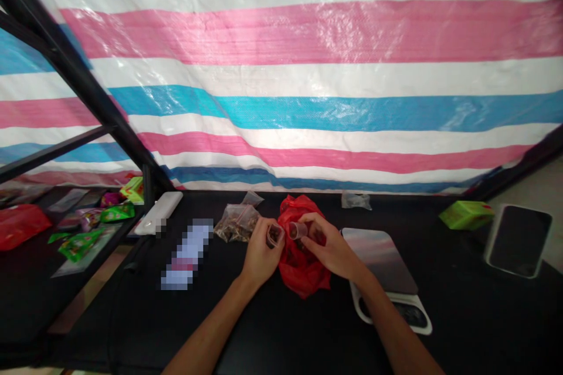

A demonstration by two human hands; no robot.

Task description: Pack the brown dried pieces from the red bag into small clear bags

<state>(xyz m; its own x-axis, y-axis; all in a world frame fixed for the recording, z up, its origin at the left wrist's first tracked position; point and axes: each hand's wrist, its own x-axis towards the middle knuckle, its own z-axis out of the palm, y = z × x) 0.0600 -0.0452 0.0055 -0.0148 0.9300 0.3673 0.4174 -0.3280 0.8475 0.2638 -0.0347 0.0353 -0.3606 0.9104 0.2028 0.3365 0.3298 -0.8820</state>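
Cup of translucent plastic point(298, 231), held sideways by the right hand point(329, 246), is just right of a clear container point(276, 235) gripped by the left hand point(260, 253), over a red plastic bag point(303, 278) near the black counter's point(285, 337) far edge.
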